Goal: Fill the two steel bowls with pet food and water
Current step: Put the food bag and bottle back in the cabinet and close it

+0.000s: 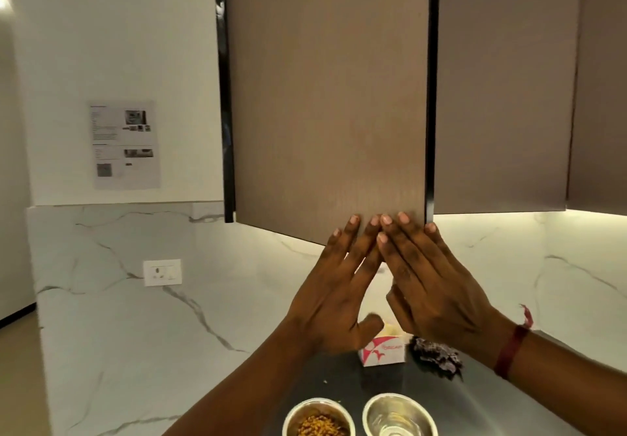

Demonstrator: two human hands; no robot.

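Two steel bowls stand side by side on the dark counter at the bottom of the view. The left bowl (319,417) holds brown pet food. The right bowl (398,413) holds clear water. Above them, my left hand (334,294) and my right hand (431,283) are raised with flat, spread fingers. Their fingertips press on the lower edge of a brown wall cabinet door (327,96), which stands slightly ajar. Neither hand holds anything.
A small white and pink carton (383,352) and a dark crumpled cloth (437,356) lie on the counter (342,381) behind the bowls. The white marble backsplash carries a socket (162,272). A printed sheet (124,143) is stuck to the wall. Another cabinet door (505,86) is on the right.
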